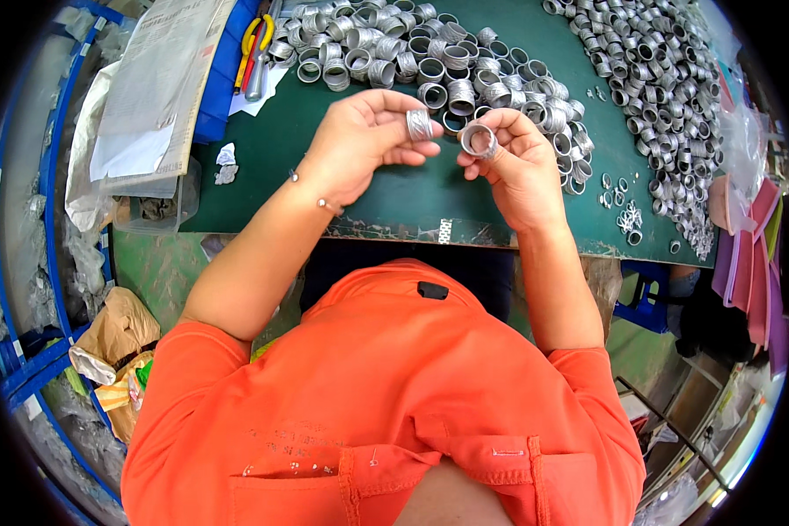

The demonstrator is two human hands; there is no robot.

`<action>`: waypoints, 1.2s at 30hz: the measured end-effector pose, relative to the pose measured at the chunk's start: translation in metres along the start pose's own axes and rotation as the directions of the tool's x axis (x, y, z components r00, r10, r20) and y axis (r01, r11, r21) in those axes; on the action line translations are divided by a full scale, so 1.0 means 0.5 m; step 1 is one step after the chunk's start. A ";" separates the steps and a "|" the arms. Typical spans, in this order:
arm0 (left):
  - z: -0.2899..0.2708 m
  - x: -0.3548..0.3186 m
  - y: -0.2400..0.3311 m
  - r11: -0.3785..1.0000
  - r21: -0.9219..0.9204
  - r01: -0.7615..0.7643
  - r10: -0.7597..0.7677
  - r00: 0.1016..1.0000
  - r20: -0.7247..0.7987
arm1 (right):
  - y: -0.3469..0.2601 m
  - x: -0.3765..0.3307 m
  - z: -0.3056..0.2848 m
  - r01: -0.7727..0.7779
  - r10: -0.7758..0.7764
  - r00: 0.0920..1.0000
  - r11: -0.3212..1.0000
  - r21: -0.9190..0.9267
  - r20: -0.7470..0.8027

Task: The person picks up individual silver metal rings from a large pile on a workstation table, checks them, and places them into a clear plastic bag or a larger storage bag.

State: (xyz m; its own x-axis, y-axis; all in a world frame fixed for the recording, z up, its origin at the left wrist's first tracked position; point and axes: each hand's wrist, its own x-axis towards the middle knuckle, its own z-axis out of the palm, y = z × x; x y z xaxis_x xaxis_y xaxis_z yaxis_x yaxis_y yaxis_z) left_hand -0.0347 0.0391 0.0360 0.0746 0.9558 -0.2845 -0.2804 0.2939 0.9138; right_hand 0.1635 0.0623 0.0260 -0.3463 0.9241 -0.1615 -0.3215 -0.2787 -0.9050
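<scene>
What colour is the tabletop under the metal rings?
Dark green, seen best in the head view: the tabletop shows between the hands and its near edge.

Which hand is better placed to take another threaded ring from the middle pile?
Probably the right hand: it sits closest to the pile of threaded metal rings, though it holds a ring. The left hand holds one too.

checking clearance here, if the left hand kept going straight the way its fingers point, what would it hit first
Probably the ring held in the right hand: the left hand, gripping a threaded sleeve, points right at it. Depth is unclear.
</scene>
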 end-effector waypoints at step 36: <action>-0.416 -0.360 -0.208 0.307 0.916 0.257 -0.281 0.944 -0.170 | 0.034 0.001 0.034 0.306 -0.362 0.872 -0.124 -0.944 0.331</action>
State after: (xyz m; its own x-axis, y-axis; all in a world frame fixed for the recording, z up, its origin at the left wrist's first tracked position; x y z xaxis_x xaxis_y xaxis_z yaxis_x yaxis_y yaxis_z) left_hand -0.2182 -0.1656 -0.0680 -0.0133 0.8180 -0.5751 0.8100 0.3461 0.4735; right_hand 0.1429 0.0533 0.0170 -0.4770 0.8200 0.3164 0.7654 0.5645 -0.3090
